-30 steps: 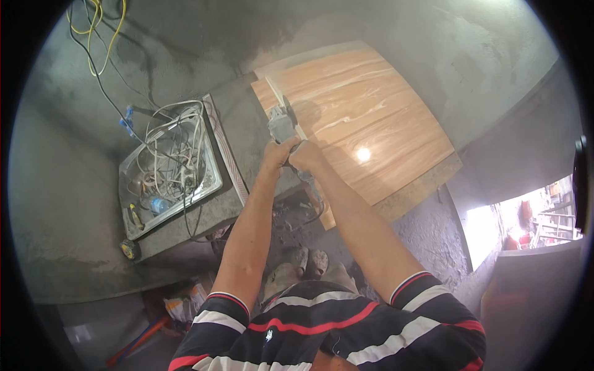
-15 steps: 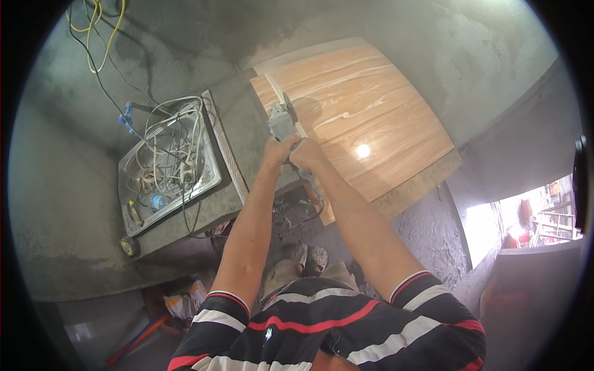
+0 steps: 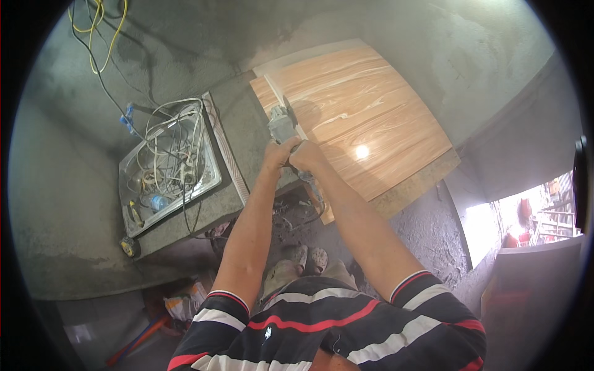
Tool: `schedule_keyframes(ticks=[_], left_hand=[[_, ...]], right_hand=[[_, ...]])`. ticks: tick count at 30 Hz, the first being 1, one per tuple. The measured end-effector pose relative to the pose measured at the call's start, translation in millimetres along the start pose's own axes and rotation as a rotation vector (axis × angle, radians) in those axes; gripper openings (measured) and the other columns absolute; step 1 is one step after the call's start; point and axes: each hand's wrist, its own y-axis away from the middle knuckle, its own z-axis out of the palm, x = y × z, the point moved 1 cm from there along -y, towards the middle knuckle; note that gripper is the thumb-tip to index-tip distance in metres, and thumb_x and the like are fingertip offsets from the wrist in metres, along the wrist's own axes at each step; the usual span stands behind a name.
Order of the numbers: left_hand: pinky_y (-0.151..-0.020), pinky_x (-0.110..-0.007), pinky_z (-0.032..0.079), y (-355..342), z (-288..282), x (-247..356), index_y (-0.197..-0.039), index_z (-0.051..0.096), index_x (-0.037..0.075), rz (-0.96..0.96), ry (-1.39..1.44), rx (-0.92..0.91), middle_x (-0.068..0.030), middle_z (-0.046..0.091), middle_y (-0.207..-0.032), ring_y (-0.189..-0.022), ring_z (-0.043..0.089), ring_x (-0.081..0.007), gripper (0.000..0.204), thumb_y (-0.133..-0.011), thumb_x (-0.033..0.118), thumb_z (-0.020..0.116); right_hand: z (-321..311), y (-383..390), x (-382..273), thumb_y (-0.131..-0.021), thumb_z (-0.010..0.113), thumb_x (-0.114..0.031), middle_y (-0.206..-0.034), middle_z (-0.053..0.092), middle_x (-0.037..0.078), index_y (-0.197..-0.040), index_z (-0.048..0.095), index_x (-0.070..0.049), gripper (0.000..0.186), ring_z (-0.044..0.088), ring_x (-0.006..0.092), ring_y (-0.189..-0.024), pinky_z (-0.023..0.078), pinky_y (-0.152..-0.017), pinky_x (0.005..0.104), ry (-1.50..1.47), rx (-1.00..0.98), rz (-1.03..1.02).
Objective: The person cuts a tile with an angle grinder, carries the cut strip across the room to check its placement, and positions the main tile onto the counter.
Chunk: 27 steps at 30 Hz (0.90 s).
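Note:
My left hand (image 3: 278,151) and my right hand (image 3: 304,157) are closed on a dusty grey power tool (image 3: 282,127) with a disc on its right side, held at the left part of a wood-grain panel (image 3: 383,105). A narrow pale straight strip (image 3: 270,83) runs along the panel under the tool, and dusty haze surrounds the disc. The panel lies on a plain board (image 3: 427,179) on a grey concrete counter (image 3: 235,111). A cord hangs from the tool's rear below my hands.
Left is a metal sink (image 3: 215,179) full of tangled cables (image 3: 185,148), beside a long strip (image 3: 226,148), with a tape measure (image 3: 129,247) at its near corner. Yellow cord (image 3: 113,37) hangs at upper left. A bright opening (image 3: 532,216) is at right; bags (image 3: 182,306) lie below left.

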Motion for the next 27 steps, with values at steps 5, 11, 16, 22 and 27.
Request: schedule_keyframes(ticks=[5, 11, 16, 22, 27], left_hand=[[-0.078, -0.037, 0.058, 1.3, -0.7, 0.9, -0.126, 0.065, -0.01, 0.002, 0.01, -0.005, -0.0192, 0.073, -0.112, -0.095, 0.073, -0.0255, 0.062, -0.083, 0.03, 0.085], [-0.078, -0.037, 0.057, 3.9, -2.0, -1.4, -0.125, 0.065, -0.009, 0.029, -0.02, -0.039, -0.0173, 0.073, -0.11, -0.093, 0.073, -0.0246, 0.06, -0.084, 0.031, 0.083], [-0.077, -0.036, 0.057, 5.0, -1.5, -4.8, -0.123, 0.066, -0.007, 0.006, 0.003, -0.059, -0.0165, 0.074, -0.107, -0.093, 0.073, -0.0238, 0.056, -0.084, 0.031, 0.083], [-0.075, -0.037, 0.057, 10.5, 0.5, -7.0, -0.119, 0.069, -0.006, 0.03, 0.011, -0.002, -0.0161, 0.075, -0.104, -0.087, 0.073, -0.0238, 0.053, -0.08, 0.027, 0.083], [-0.074, -0.038, 0.057, 13.3, 2.3, -7.9, -0.118, 0.069, -0.005, 0.016, 0.012, -0.02, -0.0161, 0.075, -0.104, -0.087, 0.073, -0.0241, 0.054, -0.079, 0.029, 0.083]], right_hand=[[-1.6, 2.7, -2.2, -0.081, 0.065, -0.023, -0.118, 0.072, 0.028, -0.122, 0.072, -0.002, 0.045, 0.07, 0.0416, -0.115, 0.056, -0.095, 0.0465, -0.008, -0.023, -0.01], [-0.4, 6.5, -0.4, -0.082, 0.065, -0.024, -0.118, 0.072, 0.028, -0.121, 0.072, -0.003, 0.045, 0.07, 0.0415, -0.115, 0.056, -0.095, 0.0466, 0.012, -0.015, 0.007], [1.0, 10.3, 1.1, -0.082, 0.066, -0.024, -0.118, 0.072, 0.028, -0.124, 0.07, -0.004, 0.047, 0.07, 0.0416, -0.115, 0.056, -0.095, 0.0467, 0.017, 0.005, 0.013], [-0.6, 17.3, 2.0, -0.082, 0.065, -0.023, -0.119, 0.072, 0.027, -0.126, 0.069, -0.004, 0.048, 0.07, 0.0412, -0.115, 0.056, -0.096, 0.0464, 0.01, 0.006, 0.007], [1.6, 18.8, 4.4, -0.082, 0.065, -0.024, -0.119, 0.073, 0.028, -0.121, 0.072, -0.002, 0.045, 0.07, 0.0409, -0.115, 0.056, -0.096, 0.0461, 0.012, 0.008, 0.028]])
